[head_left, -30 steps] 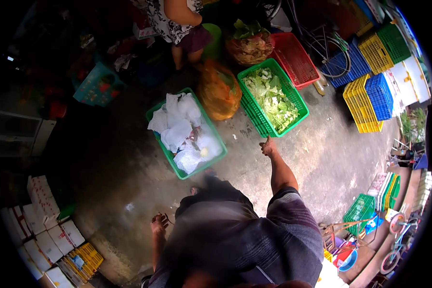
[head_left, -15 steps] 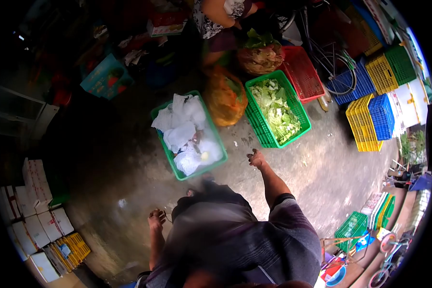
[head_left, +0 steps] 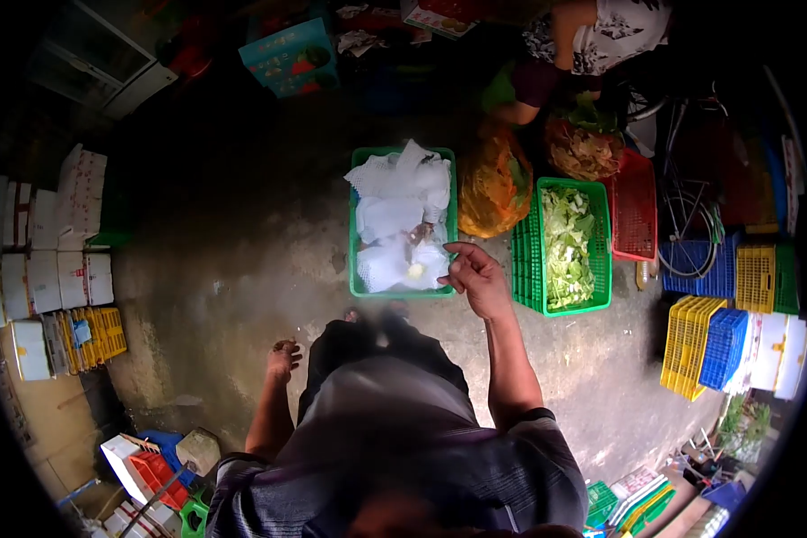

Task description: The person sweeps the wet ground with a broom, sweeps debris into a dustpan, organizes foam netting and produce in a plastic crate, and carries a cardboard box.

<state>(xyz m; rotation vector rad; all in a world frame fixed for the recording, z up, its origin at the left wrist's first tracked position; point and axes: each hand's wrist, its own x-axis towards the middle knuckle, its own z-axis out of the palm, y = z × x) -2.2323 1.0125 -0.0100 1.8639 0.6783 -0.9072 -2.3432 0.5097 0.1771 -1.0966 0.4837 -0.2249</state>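
A green plastic crate (head_left: pixel 452 193) on the floor in front of me holds white foam netting (head_left: pixel 402 179) and wrapped pieces, with a small pale yellowish piece (head_left: pixel 415 270) near its front. My right hand (head_left: pixel 477 280) is over the crate's front right corner, thumb and forefinger apart, with nothing visible in it. Whether it touches the rim I cannot tell. My left hand (head_left: pixel 284 356) hangs low at my left side, fingers loosely bent and apart, holding nothing that I can see. To the right stand stacked green crates (head_left: pixel 527 255), the top one filled with chopped leafy greens (head_left: pixel 568 247).
An orange mesh bag (head_left: pixel 495 184) lies between the crates. Behind are another bag of leaves (head_left: pixel 585 148), a red crate (head_left: pixel 635 206), a bicycle (head_left: pixel 695 215) and a person (head_left: pixel 565 45). White boxes (head_left: pixel 54 278) line the left; yellow (head_left: pixel 690 345) and blue crates (head_left: pixel 724 350) stand right.
My view has turned, so the crate of netting sits more squarely before me. My right hand has come to the crate's front right corner. My left hand stays low at my side.
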